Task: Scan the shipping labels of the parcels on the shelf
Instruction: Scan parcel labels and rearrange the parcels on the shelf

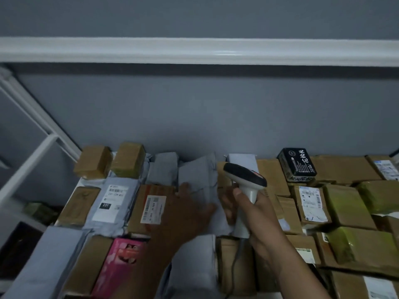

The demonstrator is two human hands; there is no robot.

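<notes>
Right hand (257,214) clamped round the grip of the barcode scanner (246,182), nose aimed far and left. Left hand (185,210) spread flat on a grey poly mailer (200,175), mid-shelf among 2 taped cartons behind. Probably light, soft and slippery; best pinched at an edge

Parcel depot: labelled parcels (311,203) crowd white shelving (194,50).

Behind everything I see a grey-blue wall (216,108), crossed high up by a white horizontal rail (194,50). To my left a white metal frame (32,134) slants down, with a dark, blurred shape (19,251) low beside it.
</notes>
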